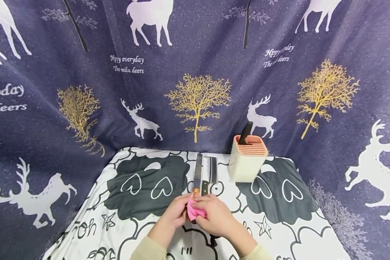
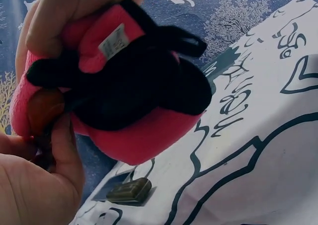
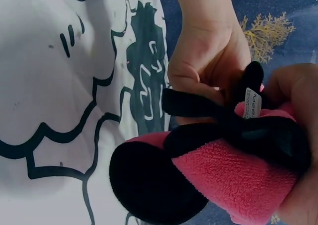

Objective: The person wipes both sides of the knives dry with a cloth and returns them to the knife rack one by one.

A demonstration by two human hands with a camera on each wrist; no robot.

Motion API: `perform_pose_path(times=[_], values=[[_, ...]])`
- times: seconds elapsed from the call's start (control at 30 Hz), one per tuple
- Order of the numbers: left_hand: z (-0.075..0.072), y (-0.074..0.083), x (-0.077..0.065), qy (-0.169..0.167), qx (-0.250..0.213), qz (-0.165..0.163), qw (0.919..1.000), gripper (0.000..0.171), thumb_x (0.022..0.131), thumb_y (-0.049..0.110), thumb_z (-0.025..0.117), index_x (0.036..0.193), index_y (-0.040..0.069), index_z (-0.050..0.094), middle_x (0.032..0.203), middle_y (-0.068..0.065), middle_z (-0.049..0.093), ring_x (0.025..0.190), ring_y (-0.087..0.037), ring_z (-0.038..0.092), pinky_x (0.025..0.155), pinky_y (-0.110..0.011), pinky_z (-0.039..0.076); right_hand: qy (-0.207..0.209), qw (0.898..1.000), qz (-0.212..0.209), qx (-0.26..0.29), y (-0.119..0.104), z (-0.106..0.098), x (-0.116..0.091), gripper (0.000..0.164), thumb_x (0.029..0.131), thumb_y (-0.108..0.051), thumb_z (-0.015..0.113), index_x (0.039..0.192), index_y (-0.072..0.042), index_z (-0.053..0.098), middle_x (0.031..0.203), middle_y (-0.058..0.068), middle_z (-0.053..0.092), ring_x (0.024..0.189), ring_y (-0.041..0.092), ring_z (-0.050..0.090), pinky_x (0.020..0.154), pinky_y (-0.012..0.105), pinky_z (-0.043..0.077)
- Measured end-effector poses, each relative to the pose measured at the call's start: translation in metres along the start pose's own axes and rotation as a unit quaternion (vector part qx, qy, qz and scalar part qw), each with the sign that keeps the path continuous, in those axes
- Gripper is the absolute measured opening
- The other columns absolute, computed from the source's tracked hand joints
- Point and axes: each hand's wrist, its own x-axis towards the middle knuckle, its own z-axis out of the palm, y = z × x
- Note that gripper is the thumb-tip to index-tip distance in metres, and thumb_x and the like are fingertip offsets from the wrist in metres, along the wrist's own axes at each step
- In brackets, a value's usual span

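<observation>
A long knife with a wooden handle points away from me, held in front of my body. My left hand pinches its wooden handle. Around the handle, my right hand grips a pink fuzzy cloth with black parts, a black loop and a white tag. In the right wrist view the cloth hangs in folds below the right hand. Just right of the long knife lies a cleaver with a dark riveted handle.
A white knife block with a pink slotted top stands at the back right, a black-handled knife in it. A black-and-white patterned cloth covers the table. Behind it hangs a dark blue deer-print curtain.
</observation>
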Motion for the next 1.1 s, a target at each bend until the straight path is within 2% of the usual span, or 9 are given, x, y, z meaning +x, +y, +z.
perform_pose_path(times=[0.23,0.4,0.57,0.7,0.83,0.97,1.1], values=[[-0.005,0.000,0.001,0.024,0.013,0.005,0.9996,0.024,0.109,0.013,0.043,0.107,0.007,0.066,0.092,0.002,0.072,0.085,-0.006,0.070,0.080,-0.021,0.061,-0.018,0.999,-0.025,0.011,-0.005,0.000,-0.008,0.034,0.073,-0.019,0.074,0.106,-0.021,0.081,0.115,-0.005,0.077,0.110,0.015,0.069,0.095,0.031,0.056],[-0.009,0.001,-0.001,0.023,0.004,-0.002,0.9997,0.018,0.104,0.008,0.046,0.113,0.004,0.061,0.095,0.000,0.071,0.084,-0.007,0.069,0.080,-0.020,0.059,-0.009,0.999,-0.033,0.012,-0.007,0.004,-0.012,0.034,0.071,-0.019,0.074,0.103,-0.022,0.081,0.115,-0.008,0.077,0.109,0.013,0.068,0.094,0.030,0.056],[-0.008,0.006,0.000,0.036,0.012,0.001,0.9993,0.019,0.100,-0.001,0.049,0.113,0.004,0.062,0.096,0.000,0.070,0.082,-0.007,0.065,0.077,-0.018,0.057,-0.006,0.999,-0.033,0.017,-0.009,0.003,-0.013,0.034,0.070,-0.019,0.075,0.104,-0.023,0.080,0.116,-0.008,0.076,0.109,0.013,0.067,0.092,0.030,0.057],[-0.011,0.006,0.001,0.039,0.034,0.012,0.9986,0.017,0.102,0.000,0.049,0.113,0.003,0.062,0.096,0.000,0.071,0.079,-0.008,0.065,0.073,-0.019,0.057,-0.014,0.998,-0.052,0.016,-0.010,-0.001,-0.015,0.036,0.069,-0.020,0.075,0.105,-0.024,0.080,0.115,-0.009,0.076,0.107,0.012,0.067,0.092,0.027,0.056],[-0.015,0.007,0.001,0.032,0.061,0.005,0.9976,0.015,0.107,0.008,0.047,0.116,0.003,0.058,0.097,0.001,0.069,0.078,-0.009,0.069,0.067,-0.022,0.060,-0.029,0.997,-0.069,0.032,-0.009,-0.008,-0.020,0.039,0.070,-0.018,0.075,0.108,-0.022,0.080,0.115,-0.009,0.076,0.107,0.012,0.067,0.092,0.026,0.055],[-0.018,0.011,0.000,0.032,0.097,0.005,0.9948,0.024,0.110,0.020,0.046,0.125,0.002,0.052,0.099,0.000,0.070,0.081,-0.012,0.072,0.063,-0.027,0.062,-0.029,0.997,-0.037,0.060,0.003,-0.014,-0.028,0.039,0.072,-0.015,0.074,0.110,-0.020,0.080,0.116,-0.007,0.076,0.106,0.013,0.068,0.093,0.029,0.056],[-0.021,0.015,-0.002,0.034,0.118,0.000,0.9924,0.030,0.112,0.026,0.043,0.132,0.005,0.043,0.099,-0.003,0.070,0.081,-0.016,0.075,0.058,-0.031,0.061,-0.020,0.996,0.037,0.082,0.026,-0.011,-0.048,0.041,0.075,-0.013,0.073,0.114,-0.020,0.079,0.118,-0.006,0.076,0.109,0.015,0.070,0.095,0.033,0.057]])
